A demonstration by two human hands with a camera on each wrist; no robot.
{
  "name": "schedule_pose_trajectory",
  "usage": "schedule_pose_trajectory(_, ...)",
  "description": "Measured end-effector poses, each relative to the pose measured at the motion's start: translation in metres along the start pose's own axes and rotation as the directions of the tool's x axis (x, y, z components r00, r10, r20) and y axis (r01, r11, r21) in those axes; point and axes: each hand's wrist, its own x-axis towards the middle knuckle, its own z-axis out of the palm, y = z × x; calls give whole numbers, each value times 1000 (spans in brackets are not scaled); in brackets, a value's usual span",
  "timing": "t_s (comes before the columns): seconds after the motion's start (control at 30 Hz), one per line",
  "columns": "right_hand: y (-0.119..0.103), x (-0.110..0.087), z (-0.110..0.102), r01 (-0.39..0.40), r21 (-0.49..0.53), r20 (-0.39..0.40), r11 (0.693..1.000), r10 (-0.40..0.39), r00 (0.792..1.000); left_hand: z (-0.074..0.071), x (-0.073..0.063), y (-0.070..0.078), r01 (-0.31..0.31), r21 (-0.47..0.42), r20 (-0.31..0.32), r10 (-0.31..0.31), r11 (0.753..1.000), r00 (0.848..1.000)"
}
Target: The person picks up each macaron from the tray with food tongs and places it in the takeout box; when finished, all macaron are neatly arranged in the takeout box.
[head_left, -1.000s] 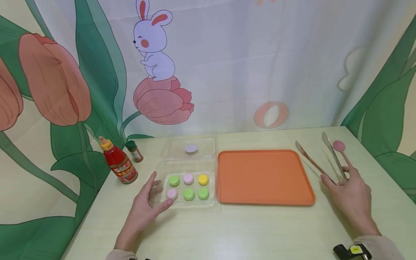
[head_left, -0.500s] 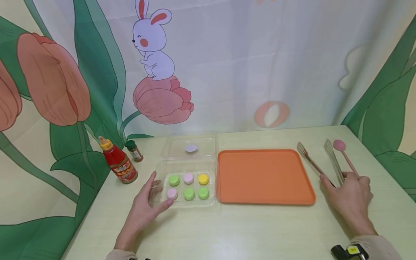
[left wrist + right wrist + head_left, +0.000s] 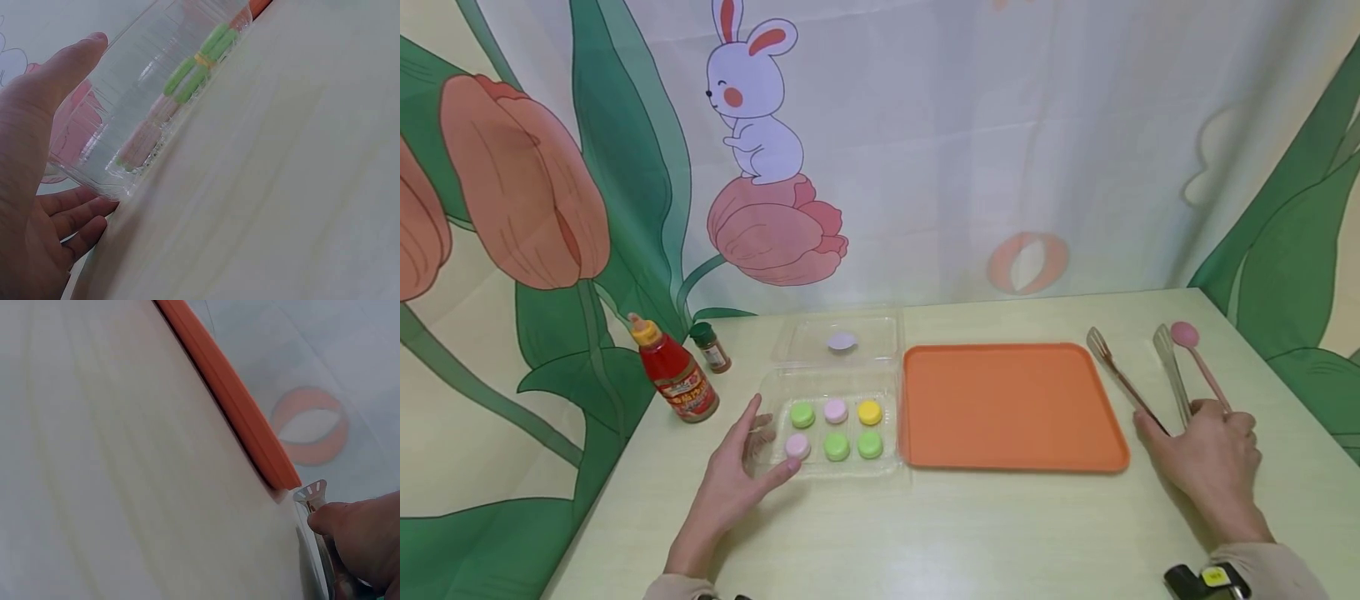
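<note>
My left hand (image 3: 735, 479) is spread at the near left corner of a clear hinged plastic box (image 3: 891, 387). Its straight thumb touches the front rim, and the other fingers lie relaxed along the left side. Several macarons sit in the box: green (image 3: 837, 447), pink (image 3: 835, 411) and yellow (image 3: 870, 412). At the right, my right hand (image 3: 1206, 454) grips metal tongs (image 3: 1108, 358) low on the table, thumb against the left arm. The tong arms stand apart, tips pointing away from me. The gripped end is hidden beneath the hand.
An orange tray (image 3: 1015, 408) lies between the box and the tongs. Just right of the tongs is a pink spoon (image 3: 1186, 335). A red sauce bottle (image 3: 679, 379) and a small green-capped jar (image 3: 711, 348) stand far left. A curtain (image 3: 962, 167) hangs behind the table.
My right hand and the tongs have shifted slightly; the tong tips now sit a little further right and nearer to me. My left hand and the box look unmoved.
</note>
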Motion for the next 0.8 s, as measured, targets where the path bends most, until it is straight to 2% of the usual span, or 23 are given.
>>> schedule_pose_trajectory(0.2, -3, -3, -3, 32, -11, -33, 999, -33, 999, 0, 0, -1, -18, -3, -9, 18, 1000, 1000)
schedule_pose_trajectory(0.3, -9, -4, -5, 68, 2, -84, 998, -68, 994, -1, 0, -1, -28, -9, -14, 28, 1000, 1000)
schedule_pose_trajectory(0.4, -18, -4, -7, 128, 33, -156, 991, -121, 980, -3, 0, 0, -20, -25, -12, 20, 999, 1000)
schedule_pose_trajectory(0.57, -41, -3, -12, 231, 96, -232, 968, -203, 951, -13, 1, 3, -21, -25, -27, 21, 999, 999)
schedule_pose_trajectory(0.8, -85, -3, -10, 333, 210, -212, 919, -289, 933, -36, 15, 18, -100, -12, -72, 99, 995, 992)
